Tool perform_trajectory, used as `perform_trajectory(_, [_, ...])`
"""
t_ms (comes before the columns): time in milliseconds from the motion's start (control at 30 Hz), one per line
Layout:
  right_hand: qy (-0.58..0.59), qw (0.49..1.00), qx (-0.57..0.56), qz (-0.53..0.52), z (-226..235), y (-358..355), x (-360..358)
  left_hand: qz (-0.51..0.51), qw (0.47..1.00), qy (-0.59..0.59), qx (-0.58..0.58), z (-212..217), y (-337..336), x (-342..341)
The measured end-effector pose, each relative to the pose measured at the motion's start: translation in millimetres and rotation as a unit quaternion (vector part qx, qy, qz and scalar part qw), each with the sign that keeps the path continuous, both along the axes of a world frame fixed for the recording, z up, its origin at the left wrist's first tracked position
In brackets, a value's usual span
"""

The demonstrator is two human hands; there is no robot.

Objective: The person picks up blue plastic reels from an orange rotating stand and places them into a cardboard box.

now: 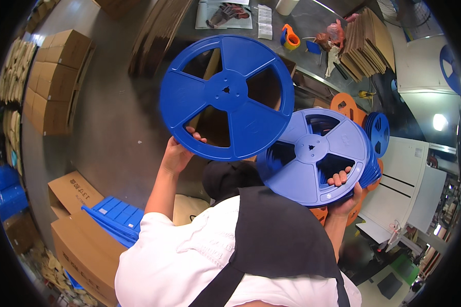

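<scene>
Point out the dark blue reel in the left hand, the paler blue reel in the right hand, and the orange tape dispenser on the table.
Dark blue reel (226,103): head view, on its central hub.
Paler blue reel (311,157): head view, on its central hub.
Orange tape dispenser (290,45): head view, on its rounded end.

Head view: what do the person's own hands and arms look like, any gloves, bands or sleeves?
The left hand and right hand are bare, with no gloves, and no watch or band shows at either wrist. The left forearm comes out of a short white sleeve. The right forearm is bare where it shows; its sleeve edge is hidden.
</scene>
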State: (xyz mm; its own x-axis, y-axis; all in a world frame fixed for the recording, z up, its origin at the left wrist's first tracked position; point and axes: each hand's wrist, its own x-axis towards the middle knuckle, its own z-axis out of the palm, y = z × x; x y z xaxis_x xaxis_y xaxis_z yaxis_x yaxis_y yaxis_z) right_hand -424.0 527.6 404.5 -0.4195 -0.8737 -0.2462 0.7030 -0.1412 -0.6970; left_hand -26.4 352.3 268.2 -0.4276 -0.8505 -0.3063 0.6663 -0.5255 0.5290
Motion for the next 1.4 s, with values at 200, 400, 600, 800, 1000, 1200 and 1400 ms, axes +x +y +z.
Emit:
perform_trajectory(200, [0.005, 1.000, 0.010, -0.014, 1.8, 0.7, 1.7, -0.018, 1.000, -0.010, 0.014, -10.1, -1.4, 3.7])
perform_trajectory(400, [0.009, 0.999, 0.022, -0.025, 1.5, 2.3, 1.7, -0.045, 0.994, -0.095, 0.023, -21.9, -5.2, 6.2])
perform_trajectory(600, [-0.001, 0.999, 0.023, -0.026, 0.1, 5.2, 1.3, -0.116, 0.931, -0.347, -0.007, -43.0, -30.5, -27.9])
perform_trajectory(800, [-0.007, 0.999, 0.038, -0.027, -2.9, 8.7, 0.6, -0.214, 0.703, -0.625, -0.262, -167.1, -46.2, -89.6])
perform_trajectory(1000, [0.006, 0.997, 0.071, -0.044, -4.4, 10.4, 0.9, -0.275, 0.657, -0.652, -0.260, -223.8, -36.2, -138.2])
perform_trajectory(1200, [-0.022, 0.999, -0.013, -0.039, -22.9, 16.3, -5.7, -0.347, 0.723, -0.555, -0.221, -178.2, -20.4, -165.2])
perform_trajectory(1400, [-0.050, 0.993, -0.102, -0.027, -43.5, 17.3, -17.3, -0.179, 0.650, -0.521, -0.523, -95.7, -2.9, -141.7])
